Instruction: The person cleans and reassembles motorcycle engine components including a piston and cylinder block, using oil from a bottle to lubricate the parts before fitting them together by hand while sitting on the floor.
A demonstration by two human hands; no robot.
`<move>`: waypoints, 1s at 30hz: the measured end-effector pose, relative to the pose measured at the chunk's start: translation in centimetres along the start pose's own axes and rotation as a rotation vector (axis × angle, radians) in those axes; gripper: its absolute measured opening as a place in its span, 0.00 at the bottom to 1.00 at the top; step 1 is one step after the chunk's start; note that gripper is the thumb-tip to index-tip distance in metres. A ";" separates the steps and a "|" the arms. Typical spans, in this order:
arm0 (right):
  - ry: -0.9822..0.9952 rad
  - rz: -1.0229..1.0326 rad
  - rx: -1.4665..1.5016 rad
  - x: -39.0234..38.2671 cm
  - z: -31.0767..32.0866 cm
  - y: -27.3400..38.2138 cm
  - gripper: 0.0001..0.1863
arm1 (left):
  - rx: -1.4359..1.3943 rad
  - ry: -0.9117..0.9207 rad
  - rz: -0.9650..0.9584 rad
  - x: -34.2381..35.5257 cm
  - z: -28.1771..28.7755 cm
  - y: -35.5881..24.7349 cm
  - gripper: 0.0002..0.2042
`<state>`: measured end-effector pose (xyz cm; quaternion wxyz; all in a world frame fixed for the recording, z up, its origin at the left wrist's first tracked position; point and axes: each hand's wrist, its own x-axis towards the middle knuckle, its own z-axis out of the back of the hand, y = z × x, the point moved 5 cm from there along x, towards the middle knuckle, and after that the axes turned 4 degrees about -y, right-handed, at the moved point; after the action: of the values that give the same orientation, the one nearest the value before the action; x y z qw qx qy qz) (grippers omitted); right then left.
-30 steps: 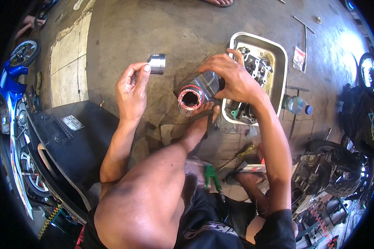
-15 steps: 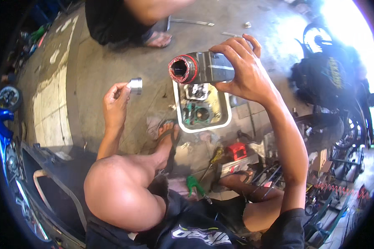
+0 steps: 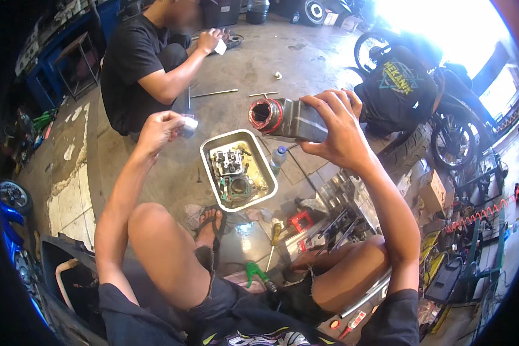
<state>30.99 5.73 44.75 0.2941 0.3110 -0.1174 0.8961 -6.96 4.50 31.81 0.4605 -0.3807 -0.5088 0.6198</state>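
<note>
Pinched in the fingers of my left hand (image 3: pixel 158 131) is a small silver piston (image 3: pixel 188 127), blurred now. My right hand (image 3: pixel 339 128) grips a black, squarish plastic container (image 3: pixel 297 119) from its far side. The container lies tilted sideways, its wide, ragged, red-ringed mouth toward the piston; the two are apart. Below and between my hands, a white-rimmed tray (image 3: pixel 274 185) stands on the floor with yellowish liquid in it. Inside the tray rest a silver engine cylinder head (image 3: pixel 228 163) and a greenish cylinder block (image 3: pixel 234 187).
A small clear bottle (image 3: pixel 279 155) with a blue cap stands beside the tray. Nearer me lie a screwdriver (image 3: pixel 275 233) and a green air gun (image 3: pixel 256 274). Another person (image 3: pixel 138 75) squats at far left; a second (image 3: pixel 395 92) bends by a motorcycle. Metal parts (image 3: pixel 340 196) crowd the right.
The view has tilted up, bringing more of the far floor and both people into sight. My left hand has moved the piston farther out and nearer the container. Both grips stay held.
</note>
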 end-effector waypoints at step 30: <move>0.174 0.051 -0.411 -7.1 -10.1 -10.1 0.37 | -0.075 0.039 0.318 3.0 -23.9 11.9 0.13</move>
<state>36.63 14.53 32.66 0.3375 0.1627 -0.2796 0.8840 12.51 13.41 15.55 0.3518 -0.4852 -0.4560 0.6579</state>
